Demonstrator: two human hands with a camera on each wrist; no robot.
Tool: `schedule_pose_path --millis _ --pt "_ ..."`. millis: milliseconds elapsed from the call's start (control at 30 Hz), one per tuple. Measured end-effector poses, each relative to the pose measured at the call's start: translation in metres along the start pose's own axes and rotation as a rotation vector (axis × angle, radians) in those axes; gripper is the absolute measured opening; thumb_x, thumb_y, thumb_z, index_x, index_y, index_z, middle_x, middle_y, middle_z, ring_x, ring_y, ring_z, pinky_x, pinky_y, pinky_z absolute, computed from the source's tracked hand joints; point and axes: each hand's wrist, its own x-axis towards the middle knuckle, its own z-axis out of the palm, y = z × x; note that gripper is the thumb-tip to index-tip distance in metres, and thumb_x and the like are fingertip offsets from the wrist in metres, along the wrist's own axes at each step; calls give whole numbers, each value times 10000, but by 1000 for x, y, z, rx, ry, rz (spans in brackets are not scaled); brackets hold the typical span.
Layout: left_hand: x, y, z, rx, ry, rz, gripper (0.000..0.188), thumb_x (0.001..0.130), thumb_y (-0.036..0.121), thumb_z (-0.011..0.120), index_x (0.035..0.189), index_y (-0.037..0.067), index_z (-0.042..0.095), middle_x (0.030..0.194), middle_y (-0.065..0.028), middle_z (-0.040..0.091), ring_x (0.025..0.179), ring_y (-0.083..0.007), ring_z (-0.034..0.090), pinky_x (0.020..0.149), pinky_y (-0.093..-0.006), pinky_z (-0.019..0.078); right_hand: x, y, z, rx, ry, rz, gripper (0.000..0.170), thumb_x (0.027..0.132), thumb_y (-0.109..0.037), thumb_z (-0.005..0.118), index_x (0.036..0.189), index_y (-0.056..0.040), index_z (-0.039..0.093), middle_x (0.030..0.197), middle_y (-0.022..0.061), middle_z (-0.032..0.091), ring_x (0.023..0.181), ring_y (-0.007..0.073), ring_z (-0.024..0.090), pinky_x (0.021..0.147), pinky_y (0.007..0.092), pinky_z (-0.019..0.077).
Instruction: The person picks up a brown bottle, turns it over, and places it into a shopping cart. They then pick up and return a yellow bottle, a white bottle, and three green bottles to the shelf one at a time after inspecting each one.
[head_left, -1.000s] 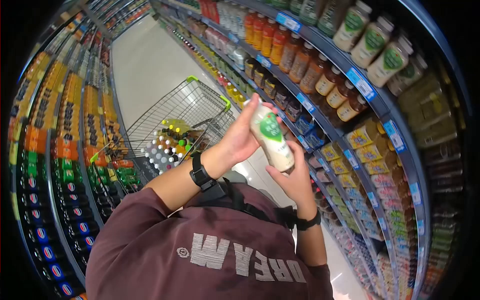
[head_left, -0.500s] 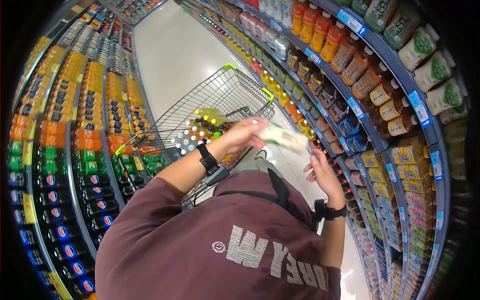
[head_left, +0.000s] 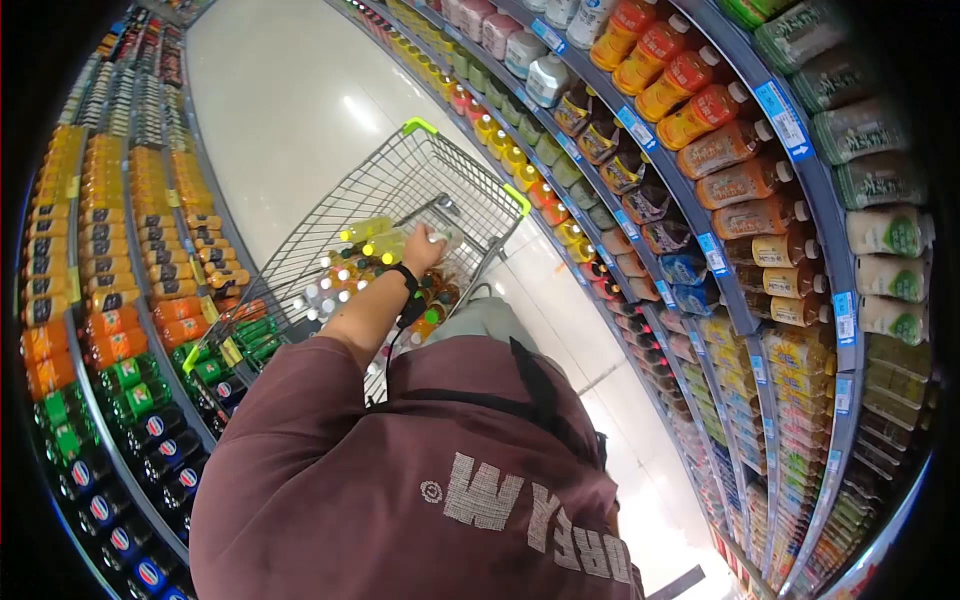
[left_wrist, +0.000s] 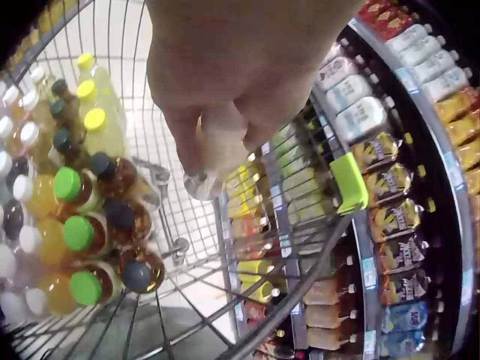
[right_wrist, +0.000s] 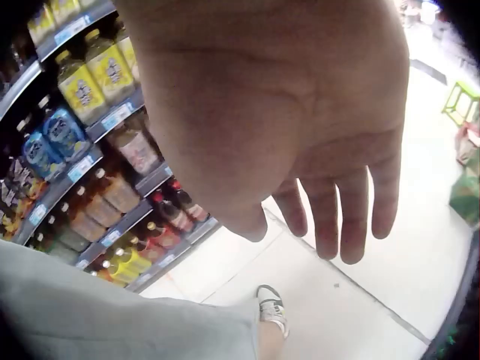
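My left hand point(head_left: 422, 252) reaches down inside a wire shopping cart point(head_left: 330, 210). In the left wrist view its fingers grip a whitish plastic bottle point(left_wrist: 219, 150) from above, and part of that bottle is hidden by the hand. Beside it in the cart stand several upright bottles: clear ones with yellow caps point(left_wrist: 94, 120), brown ones with dark caps point(left_wrist: 141, 271) and ones with green caps point(left_wrist: 84, 289). My right hand point(right_wrist: 292, 127) hangs with its fingers extended and holds nothing; the body hides it in the head view.
Drink shelves point(head_left: 690, 190) run along the right side, with similar white bottles point(head_left: 890, 278) on an upper row. Stacked soda bottles point(head_left: 120, 480) line the left. A pale tiled floor point(head_left: 290, 80) stretches ahead. A shoe point(right_wrist: 272, 307) shows below my right hand.
The white bottle was held between both hands, then my right hand let go of it. My left hand has carried it down into the cart, and my right arm has dropped out of the head view.
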Motion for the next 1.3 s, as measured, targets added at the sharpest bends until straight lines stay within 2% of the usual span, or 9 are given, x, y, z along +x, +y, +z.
schedule_pose_path --millis 133,267,367,433,600,800,833,900,1300 --pt "-9 -13 47 -97 -208 -401 549 794 296 777 1179 -17 542 1102 -273 686 1035 -402 679 892 -451 522 -51 15 27 121 -156 52 377 1004 -335 595 1235 -39 559 1054 120 681 854 190 674 660 344 535" --pt "44 -214 153 967 -630 279 541 885 386 656 1250 -13 628 1316 -249 624 1291 -419 528 1128 -483 394 -170 -69 100 232 59 -26 378 1010 -341 589 1235 -37 588 1074 105 692 907 207 690 772 358 551" --pt "58 -211 128 901 -497 658 463 941 283 568 1358 87 612 1400 -146 591 1312 -303 525 1119 -647 308 -171 -82 101 291 129 -111 366 1015 -373 586 1216 -69 620 1019 83 706 893 201 690 791 361 554" --pt "13 -22 57 924 -826 703 382 951 282 546 1195 31 697 1200 -223 696 1180 -384 650 1038 -468 507 -168 -88 96 257 165 -138 364 1039 -386 569 1232 -82 622 1064 91 701 923 179 679 827 327 557" --pt "32 5 47 1376 -1144 855 373 864 360 683 1114 92 754 1175 -191 713 1185 -379 652 1003 -455 532 -200 -118 91 200 266 -195 415 1026 -433 562 1221 -70 614 1044 77 693 912 172 673 811 320 554" --pt "99 -84 90 -141 -760 37 501 974 483 530 1175 58 703 1169 -134 727 1093 -287 669 988 -407 497 -192 -77 108 202 258 -91 495 1022 -474 545 1259 -41 581 1095 111 693 922 195 682 791 338 566" --pt "73 -18 77 -397 -613 -532 587 1022 543 469 1318 60 622 1288 -85 670 1167 -270 611 1042 -395 456 -183 -61 112 186 219 -56 523 1019 -483 548 1275 -27 570 1103 121 694 938 202 688 788 339 567" --pt "46 38 51 -489 -762 -427 856 967 719 441 1512 59 433 1503 -126 495 1374 -307 435 1105 -579 353 -188 -56 127 161 185 83 531 1020 -450 527 1297 -1 592 1155 168 695 984 252 709 823 398 584" --pt "49 40 67 -26 -722 292 570 994 104 556 1517 -10 361 1358 -198 557 1218 -275 547 1020 -430 466 -144 -129 115 33 312 -189 482 959 -437 565 1186 -22 659 974 103 722 847 224 682 740 406 554"
